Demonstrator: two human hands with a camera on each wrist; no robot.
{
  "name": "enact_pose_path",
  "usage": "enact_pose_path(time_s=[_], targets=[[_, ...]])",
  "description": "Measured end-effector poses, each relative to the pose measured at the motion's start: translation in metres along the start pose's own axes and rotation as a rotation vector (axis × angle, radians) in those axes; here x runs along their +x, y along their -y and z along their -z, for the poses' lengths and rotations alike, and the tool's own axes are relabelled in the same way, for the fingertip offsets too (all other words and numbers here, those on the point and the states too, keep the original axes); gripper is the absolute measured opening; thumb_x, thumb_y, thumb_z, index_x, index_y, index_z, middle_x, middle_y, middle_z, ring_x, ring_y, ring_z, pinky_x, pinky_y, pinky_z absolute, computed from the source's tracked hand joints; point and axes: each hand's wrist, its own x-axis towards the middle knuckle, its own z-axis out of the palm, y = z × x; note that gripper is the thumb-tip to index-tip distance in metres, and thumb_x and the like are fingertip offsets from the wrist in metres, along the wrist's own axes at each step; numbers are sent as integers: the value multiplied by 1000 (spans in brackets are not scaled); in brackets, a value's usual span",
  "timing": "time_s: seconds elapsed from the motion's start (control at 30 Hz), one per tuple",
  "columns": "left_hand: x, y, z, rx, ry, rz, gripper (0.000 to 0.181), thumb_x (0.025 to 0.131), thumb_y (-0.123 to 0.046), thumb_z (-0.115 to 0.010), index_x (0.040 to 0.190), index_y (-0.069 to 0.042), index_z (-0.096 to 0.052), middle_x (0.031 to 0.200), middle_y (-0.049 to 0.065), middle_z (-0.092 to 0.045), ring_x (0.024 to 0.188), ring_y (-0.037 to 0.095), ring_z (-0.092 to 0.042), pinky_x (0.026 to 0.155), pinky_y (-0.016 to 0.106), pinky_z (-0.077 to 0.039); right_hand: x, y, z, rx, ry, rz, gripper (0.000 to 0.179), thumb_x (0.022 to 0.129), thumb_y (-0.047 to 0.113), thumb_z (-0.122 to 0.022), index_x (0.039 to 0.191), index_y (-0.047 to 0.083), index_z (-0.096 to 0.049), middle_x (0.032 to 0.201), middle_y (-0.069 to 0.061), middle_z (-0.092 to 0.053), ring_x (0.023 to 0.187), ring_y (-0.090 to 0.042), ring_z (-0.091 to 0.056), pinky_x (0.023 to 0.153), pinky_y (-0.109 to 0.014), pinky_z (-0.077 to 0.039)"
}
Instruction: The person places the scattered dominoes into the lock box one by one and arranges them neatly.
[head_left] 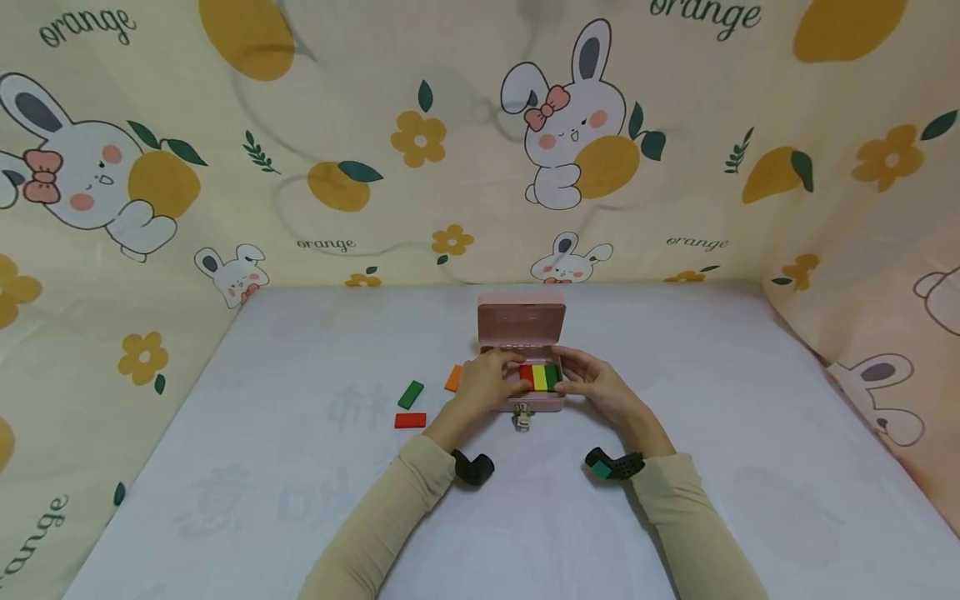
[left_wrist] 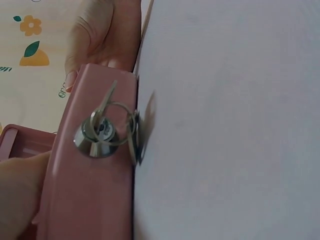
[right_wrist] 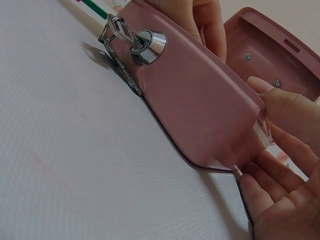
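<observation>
A pink metal box (head_left: 536, 404) stands with its lid (head_left: 522, 323) raised at the back. Inside it, red, yellow (head_left: 540, 377) and green blocks lie side by side. My left hand (head_left: 483, 383) reaches over the box's left part, fingers down inside; what they touch is hidden. At the right end, my right hand (head_left: 603, 392) holds the box, its thumb (right_wrist: 285, 102) at the rim and its fingers against the side wall. On the front wall, a key (left_wrist: 107, 102) with a ring sits in the round lock (left_wrist: 95, 137).
Left of the box, a green block (head_left: 410, 394), a red block (head_left: 410, 421) and an orange block (head_left: 453, 378) lie on the white table (head_left: 300, 500). The orange one is partly behind my left hand. A printed cloth (head_left: 465, 192) hangs behind the table.
</observation>
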Motion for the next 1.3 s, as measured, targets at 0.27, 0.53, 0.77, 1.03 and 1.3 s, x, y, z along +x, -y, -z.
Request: enact_pose_path(time_s=[0.27,0.53,0.77,1.03,1.3], targets=[[-1,11,6,-219,30,-77,35,86,-24,-72,117,-9,-68,88,9,-62,81,17,-51,67,23,-38,-1,-2,-2,15,-6,-24,73,86,5,-68,149,1,-30,159,-18,-24,150,-35,-18,100,-8,-38],[-2,19,16,-262,59,-101,32,88,-21,-69,119,-11,-67,72,-1,-43,71,13,-43,60,20,-32,-1,-1,0,-47,-11,-24,71,88,8,-67,148,1,-31,158,-20,-25,149,-37,-20,102,-7,-35],[-5,22,29,-324,66,-58,33,88,-22,-70,120,-13,-66,76,1,-46,75,14,-45,63,20,-35,-2,-1,-1,-38,-12,-7,71,87,5,-67,148,-3,-30,157,-23,-25,148,-39,-19,104,-8,-34],[-10,27,40,-325,54,-84,37,89,-23,-69,123,-9,-65,73,0,-43,73,13,-44,62,20,-33,-2,0,-1,-47,-21,-14,70,88,6,-67,148,-2,-31,157,-22,-26,148,-37,-20,104,-9,-35],[-10,37,46,-302,36,-111,39,88,-21,-70,124,-7,-64,75,0,-45,73,12,-43,63,20,-32,-1,0,0,-37,-13,-1,71,88,6,-67,148,-2,-30,158,-23,-24,148,-38,-19,103,-8,-35]])
